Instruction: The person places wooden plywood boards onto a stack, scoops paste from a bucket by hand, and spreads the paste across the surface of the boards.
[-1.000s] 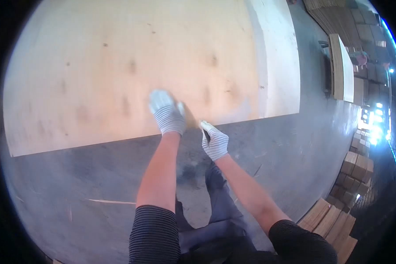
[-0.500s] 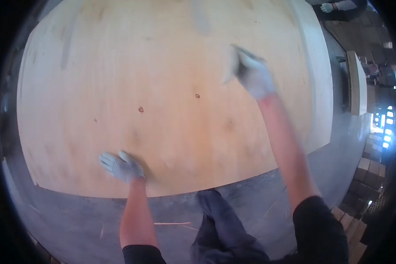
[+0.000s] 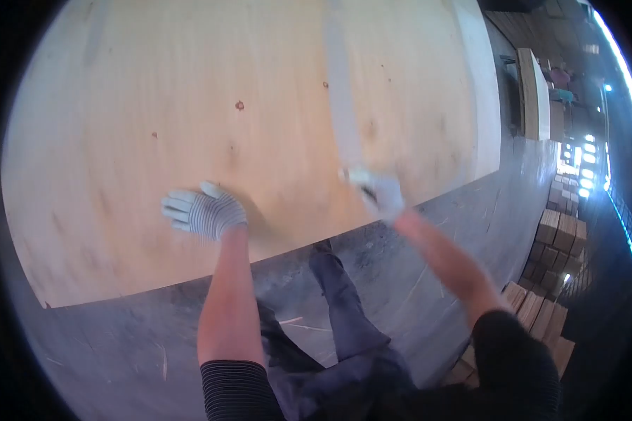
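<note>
Head cam: L hand (image 3: 205, 212), in a whitish glove w/ grey stripes, sits left of ctr, spread flat on the wood sheet, palm down, thumb apart from fingers. R hand (image 3: 380, 195), also gloved, is just right of ctr over the sheet's lower part; fingers look bent, but blur means can't tell what, if anything, it grips, or whether it touches the surface. Wood sheet (image 3: 281, 147) fills upper left & ctr of frame, w/ small dark knots. Grey strip (image 3: 340, 84) runs from top edge down to nr R hand. Below: grey floor (image 3: 428, 259) & dark trousers (image 3: 344, 298) at bottom ctr. Lower right: stacked wood pcs (image 3: 537, 309). Upper right: pale-faced stack (image 3: 538, 98), nr bright lights (image 3: 587, 165).
</note>
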Demonstrator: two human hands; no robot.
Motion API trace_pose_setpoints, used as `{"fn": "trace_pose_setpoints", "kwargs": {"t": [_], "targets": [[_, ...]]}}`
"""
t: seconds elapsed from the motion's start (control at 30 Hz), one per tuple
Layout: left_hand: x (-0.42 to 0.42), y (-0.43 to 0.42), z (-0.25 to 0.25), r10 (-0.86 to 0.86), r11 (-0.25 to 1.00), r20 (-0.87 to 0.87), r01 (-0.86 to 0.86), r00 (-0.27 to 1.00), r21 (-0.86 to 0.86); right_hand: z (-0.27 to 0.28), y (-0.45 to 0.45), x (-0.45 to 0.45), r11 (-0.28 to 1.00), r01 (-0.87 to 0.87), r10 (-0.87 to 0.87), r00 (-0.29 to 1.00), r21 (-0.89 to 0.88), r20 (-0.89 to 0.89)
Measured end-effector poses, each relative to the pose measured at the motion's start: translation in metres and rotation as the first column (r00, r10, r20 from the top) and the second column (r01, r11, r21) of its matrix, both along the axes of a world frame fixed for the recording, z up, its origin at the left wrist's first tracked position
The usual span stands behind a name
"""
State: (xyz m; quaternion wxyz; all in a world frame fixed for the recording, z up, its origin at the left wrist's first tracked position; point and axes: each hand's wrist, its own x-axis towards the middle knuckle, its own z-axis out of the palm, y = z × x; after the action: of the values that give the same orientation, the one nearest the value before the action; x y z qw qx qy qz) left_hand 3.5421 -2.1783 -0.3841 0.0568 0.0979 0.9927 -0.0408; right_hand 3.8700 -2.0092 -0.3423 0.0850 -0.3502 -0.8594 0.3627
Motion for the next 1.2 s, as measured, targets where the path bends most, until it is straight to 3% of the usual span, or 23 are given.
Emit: {"fn": "trace_pose_setpoints", "kwargs": {"t": [0.03, 0.07, 0.13, 0.17, 0.23, 0.3, 0.33, 0.37, 0.4, 0.43, 0.5, 0.53, 0.57, 0.67, 0.73, 0.77, 0.83, 0.9, 0.93, 1.0, 1.03, 1.13, 1.2], "targets": [[-0.001, 0.000, -0.001, 0.005, 1.000, -0.007, -0.005, 1.000, 0.021, -0.005, -0.061, 0.032, 0.997, 0.081, -0.082, 0.996, -0.018, -0.040], [-0.002, -0.003, -0.004, -0.060, 0.998, 0.014, 0.060, 0.998, 0.025, 0.009, -0.114, 0.031, 0.966, 0.043, -0.050, 0.999, 0.254, 0.020], [-0.002, -0.013, -0.001, -0.179, 0.984, 0.061, 0.178, 0.982, 0.019, 0.009, -0.183, 0.011, 0.937, 0.139, -0.168, 0.984, 0.320, 0.063], [-0.014, -0.028, 0.003, -0.443, 0.892, 0.074, 0.430, 0.894, 0.140, 0.009, -0.194, -0.006, 0.912, 0.196, -0.234, 0.970, 0.361, 0.062], [-0.070, -0.071, 0.001, -0.853, 0.482, -0.025, 0.806, 0.521, 0.343, 0.015, -0.169, -0.036, 0.937, 0.347, -0.348, 0.937, 0.037, 0.039], [-0.149, -0.115, -0.026, -0.776, 0.550, -0.099, 0.746, 0.623, 0.376, 0.025, -0.132, -0.061, 0.835, 0.503, -0.510, 0.860, -0.224, 0.029], [-0.191, -0.145, -0.056, -0.565, 0.545, -0.242, 0.577, 0.789, 0.608, 0.034, -0.092, -0.077, 0.751, 0.582, -0.605, 0.796, -0.311, 0.029], [-0.235, -0.175, -0.075, -0.448, 0.757, -0.250, 0.513, 0.858, 0.404, 0.057, -0.046, -0.095, 0.688, 0.541, -0.662, 0.741, -0.484, -0.114], [-0.264, -0.191, -0.076, -0.378, 0.856, -0.265, 0.444, 0.887, 0.264, 0.075, -0.003, -0.109, 0.606, 0.465, -0.730, 0.648, -0.645, -0.219], [-0.287, -0.194, -0.069, -0.313, 0.927, -0.288, 0.357, 0.905, 0.117, 0.071, 0.040, -0.118, 0.532, 0.301, -0.799, 0.488, -0.791, -0.352], [-0.299, -0.180, -0.048, -0.316, 0.928, -0.211, 0.348, 0.925, 0.135, 0.014, 0.123, -0.115, 0.420, 0.180, -0.871, 0.354, -0.890, -0.340], [-0.299, -0.178, -0.040, -0.305, 0.934, -0.177, 0.331, 0.936, 0.138, -0.016, 0.159, -0.118, 0.543, 0.581, -0.828, 0.492, -0.607, -0.269], [-0.299, -0.176, -0.042, -0.329, 0.931, -0.175, 0.350, 0.928, 0.105, -0.035, 0.181, -0.131, 0.607, 0.780, -0.794, 0.591, -0.151, -0.143], [-0.292, -0.183, -0.035, -0.368, 0.926, -0.135, 0.376, 0.920, 0.031, 0.007, 0.133, -0.199, 0.710, 0.703, -0.704, 0.710, 0.043, 0.027], [-0.290, -0.168, -0.026, -0.350, 0.932, -0.112, 0.358, 0.930, 0.058, -0.052, 0.099, -0.211, 0.757, 0.584, -0.654, 0.678, -0.293, -0.336], [-0.290, -0.163, -0.022, -0.319, 0.944, -0.081, 0.324, 0.944, 0.059, -0.069, 0.080, -0.219, 0.772, 0.469, -0.635, 0.591, -0.429, -0.497], [-0.291, -0.158, -0.016, -0.258, 0.964, -0.021, 0.259, 0.966, 0.056, -0.047, 0.026, -0.286, 0.852, 0.489, -0.463, 0.870, 0.185, -0.169], [-0.295, -0.155, -0.013, -0.219, 0.975, 0.016, 0.218, 0.976, 0.034, -0.030, -0.035, -0.363, 0.861, 0.398, -0.407, 0.912, 0.318, -0.040], [-0.296, -0.154, -0.012, -0.207, 0.978, 0.034, 0.206, 0.978, 0.029, -0.060, -0.071, -0.380, 0.870, 0.487, -0.479, 0.871, 0.075, -0.107], [-0.292, -0.147, -0.007, -0.184, 0.983, 0.073, 0.183, 0.980, 0.026, -0.060, -0.126, -0.405, 0.899, 0.398, -0.380, 0.916, 0.181, -0.124], [-0.300, -0.150, -0.008, -0.177, 0.984, 0.086, 0.175, 0.981, 0.026, -0.033, -0.151, -0.419, 0.837, 0.205, -0.227, 0.974, 0.507, -0.018], [-0.339, -0.190, -0.024, -0.686, 0.725, 0.146, 0.656, 0.713, 0.210, -0.010, -0.194, -0.434, 0.980, 0.165, -0.172, 0.984, 0.110, 0.049], [-0.416, -0.219, -0.012, -0.634, 0.774, 0.283, 0.591, 0.720, 0.229, 0.008, -0.198, -0.455, 0.836, 0.339, -0.375, 0.927, -0.431, 0.002]]}}
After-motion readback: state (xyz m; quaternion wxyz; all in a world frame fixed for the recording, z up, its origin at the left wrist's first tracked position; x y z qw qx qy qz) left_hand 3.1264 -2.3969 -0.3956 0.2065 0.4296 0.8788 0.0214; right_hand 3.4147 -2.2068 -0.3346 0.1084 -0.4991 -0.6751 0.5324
